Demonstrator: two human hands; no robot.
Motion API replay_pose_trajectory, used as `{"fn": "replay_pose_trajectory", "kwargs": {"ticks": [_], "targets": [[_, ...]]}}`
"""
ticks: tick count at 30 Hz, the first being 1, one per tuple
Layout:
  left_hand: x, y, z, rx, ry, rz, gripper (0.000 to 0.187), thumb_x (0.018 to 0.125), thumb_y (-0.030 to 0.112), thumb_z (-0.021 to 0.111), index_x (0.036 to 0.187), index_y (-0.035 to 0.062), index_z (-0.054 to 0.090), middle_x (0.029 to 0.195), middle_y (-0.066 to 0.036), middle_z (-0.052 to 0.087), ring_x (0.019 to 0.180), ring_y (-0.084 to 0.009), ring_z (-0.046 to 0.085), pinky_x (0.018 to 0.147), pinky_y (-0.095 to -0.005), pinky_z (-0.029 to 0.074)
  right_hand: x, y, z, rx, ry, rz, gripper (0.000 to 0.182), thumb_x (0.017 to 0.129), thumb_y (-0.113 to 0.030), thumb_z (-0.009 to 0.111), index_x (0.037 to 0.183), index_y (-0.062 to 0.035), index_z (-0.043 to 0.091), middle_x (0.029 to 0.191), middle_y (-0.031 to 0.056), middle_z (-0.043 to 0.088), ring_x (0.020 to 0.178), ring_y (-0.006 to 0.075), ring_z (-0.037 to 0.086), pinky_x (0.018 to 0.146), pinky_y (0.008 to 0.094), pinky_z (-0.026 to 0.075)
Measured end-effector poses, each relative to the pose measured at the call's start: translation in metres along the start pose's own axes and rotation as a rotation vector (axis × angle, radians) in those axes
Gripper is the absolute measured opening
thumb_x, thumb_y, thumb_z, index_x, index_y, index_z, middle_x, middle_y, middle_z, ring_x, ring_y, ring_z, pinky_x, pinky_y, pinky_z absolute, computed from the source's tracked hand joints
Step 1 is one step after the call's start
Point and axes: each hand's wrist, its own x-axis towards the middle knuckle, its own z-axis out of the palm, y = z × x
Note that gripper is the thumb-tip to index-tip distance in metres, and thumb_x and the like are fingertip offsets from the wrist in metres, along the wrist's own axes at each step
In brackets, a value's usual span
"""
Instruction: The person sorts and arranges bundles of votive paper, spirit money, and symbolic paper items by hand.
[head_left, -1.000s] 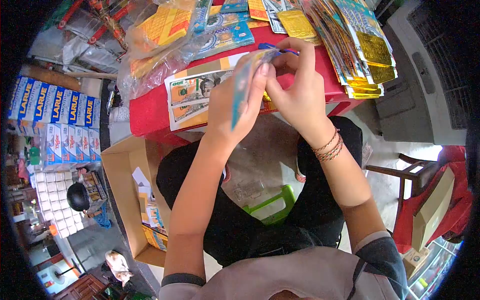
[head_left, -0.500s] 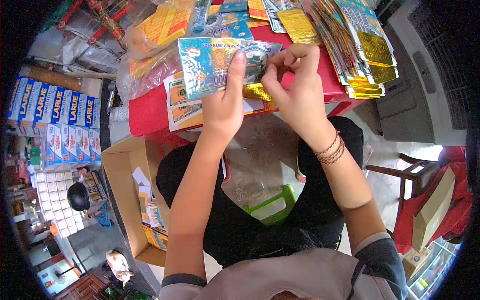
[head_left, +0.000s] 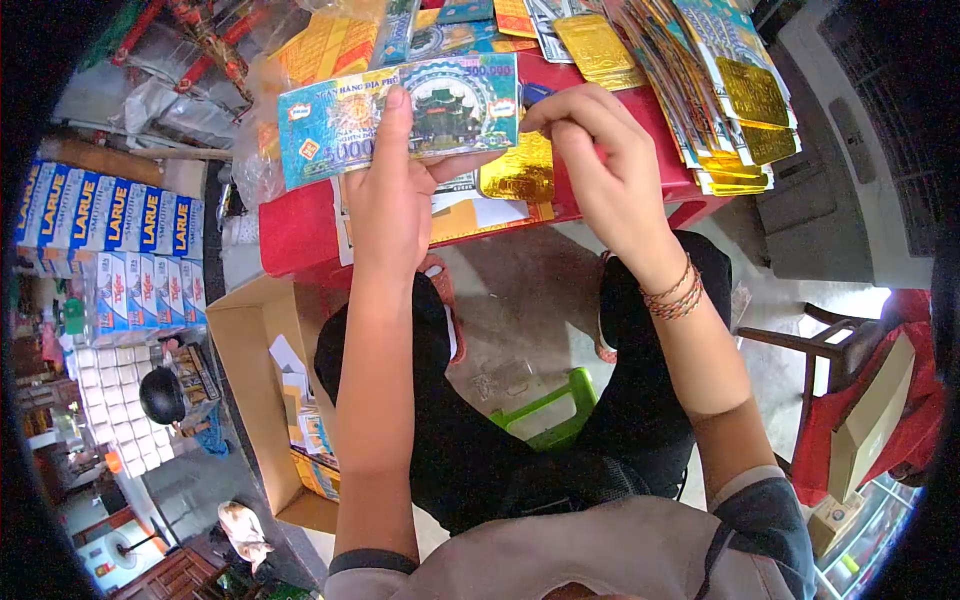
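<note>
My left hand (head_left: 388,195) is closed on a blue-and-yellow paper note (head_left: 450,110) printed with a building and large numbers, its thumb lying across the front. Whether more notes lie behind it is hidden. Just past the note's right edge, my right hand (head_left: 612,165) has its fingers curled and the fingertips pressed together; what they pinch, if anything, cannot be made out. Below the note, a shiny gold paper sheet (head_left: 520,172) lies at the front of the red table (head_left: 300,232), beside partly covered dollar-style notes.
A large fanned stack of notes and gold sheets (head_left: 745,110) stands at the table's right. Plastic-wrapped orange paper (head_left: 320,50) lies at the back left. An open cardboard box (head_left: 250,350) with papers is by my left leg; a green stool (head_left: 550,410) is below.
My left hand has moved left with the note, which now shows its whole right side. My right hand has shifted slightly right and down, apart from the note, uncovering more of the gold sheet.
</note>
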Motion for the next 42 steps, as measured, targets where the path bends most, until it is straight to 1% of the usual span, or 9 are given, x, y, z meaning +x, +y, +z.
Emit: {"fn": "replay_pose_trajectory", "kwargs": {"ticks": [7, 11, 21, 29, 32, 35, 37, 40, 42], "targets": [[-0.003, 0.001, 0.0, -0.032, -0.052, -0.069, 0.042, 0.094, 0.029, 0.05, 0.121, -0.0034, 0.046, 0.11, -0.014, 0.06, 0.097, -0.0265, 0.063, 0.078, -0.0464, 0.058, 0.001, 0.001, 0.005, 0.198, 0.059, 0.017, 0.007, 0.084, -0.003, 0.058, 0.089, 0.0002, 0.056, 0.086, 0.0061, 0.055, 0.076, 0.0144, 0.054, 0.072, 0.0275, 0.046], [-0.002, 0.001, 0.0, -0.012, -0.052, -0.057, 0.044, 0.095, 0.031, 0.048, 0.122, -0.0028, 0.045, 0.11, -0.014, 0.061, 0.098, -0.0268, 0.064, 0.078, -0.0456, 0.058, -0.001, -0.002, 0.004, 0.364, 0.014, 0.193, 0.008, 0.085, -0.002, 0.059, 0.093, 0.0, 0.056, 0.086, 0.0047, 0.055, 0.079, 0.0126, 0.055, 0.073, 0.0257, 0.046], [0.001, 0.002, -0.001, 0.067, -0.156, 0.009, 0.046, 0.095, 0.032, 0.037, 0.137, 0.0121, 0.035, 0.126, -0.011, 0.053, 0.108, -0.0232, 0.059, 0.082, -0.0417, 0.055, 0.003, -0.01, -0.007, 0.67, -0.132, 0.394, 0.017, 0.088, -0.008, 0.06, 0.104, -0.0016, 0.06, 0.098, 0.0031, 0.061, 0.093, 0.008, 0.055, 0.081, 0.0231, 0.045], [0.002, 0.001, -0.004, -0.016, -0.109, 0.01, 0.042, 0.093, 0.027, 0.037, 0.131, 0.0098, 0.042, 0.119, -0.01, 0.057, 0.104, -0.0198, 0.06, 0.084, -0.0389, 0.052, 0.002, -0.008, -0.006, 0.606, -0.187, 0.358, 0.017, 0.09, -0.011, 0.058, 0.104, 0.0004, 0.059, 0.097, 0.0029, 0.061, 0.088, 0.0089, 0.057, 0.08, 0.0231, 0.047], [0.004, 0.001, -0.004, -0.107, -0.118, -0.015, 0.04, 0.093, 0.025, 0.035, 0.13, 0.0099, 0.042, 0.122, -0.011, 0.056, 0.11, -0.0206, 0.057, 0.092, -0.0418, 0.047, 0.0, -0.007, -0.004, 0.532, -0.197, 0.347, 0.019, 0.091, -0.011, 0.057, 0.105, 0.0011, 0.059, 0.096, 0.0034, 0.06, 0.088, 0.0093, 0.057, 0.08, 0.0244, 0.047], [0.005, 0.001, -0.002, -0.258, -0.109, -0.02, 0.038, 0.094, 0.022, 0.034, 0.129, 0.0105, 0.041, 0.127, -0.014, 0.052, 0.119, -0.0244, 0.05, 0.099, -0.0442, 0.041, 0.0, -0.007, -0.003, 0.474, -0.244, 0.353, 0.022, 0.091, -0.012, 0.057, 0.108, 0.0007, 0.06, 0.095, 0.004, 0.058, 0.087, 0.0099, 0.056, 0.079, 0.0253, 0.046], [0.005, 0.003, -0.006, -0.421, -0.16, -0.029, 0.037, 0.095, 0.021, 0.037, 0.131, 0.0116, 0.043, 0.143, -0.014, 0.037, 0.131, -0.0301, 0.035, 0.107, -0.0484, 0.031, 0.0, -0.009, -0.004, 0.472, -0.281, 0.371, 0.023, 0.091, -0.013, 0.057, 0.11, 0.0002, 0.06, 0.096, 0.0043, 0.057, 0.086, 0.0103, 0.056, 0.079, 0.0255, 0.046], [0.005, 0.002, -0.004, -0.445, -0.127, -0.033, 0.035, 0.094, 0.022, 0.036, 0.127, 0.0121, 0.041, 0.132, -0.017, 0.047, 0.126, -0.0333, 0.043, 0.103, -0.0466, 0.037, 0.001, -0.013, -0.002, 0.573, -0.297, 0.452, 0.027, 0.089, -0.017, 0.061, 0.109, -0.0001, 0.062, 0.093, 0.0039, 0.056, 0.087, 0.0109, 0.054, 0.08, 0.0259, 0.044], [0.006, 0.0, -0.005, -0.466, -0.152, -0.047, 0.035, 0.094, 0.023, 0.038, 0.126, 0.0118, 0.042, 0.132, -0.017, 0.047, 0.125, -0.0347, 0.043, 0.103, -0.0468, 0.037, -0.001, -0.008, 0.003, 0.504, -0.21, 0.336, 0.026, 0.086, -0.02, 0.065, 0.103, -0.0001, 0.065, 0.092, 0.0036, 0.058, 0.091, 0.012, 0.053, 0.082, 0.0262, 0.043]]}}
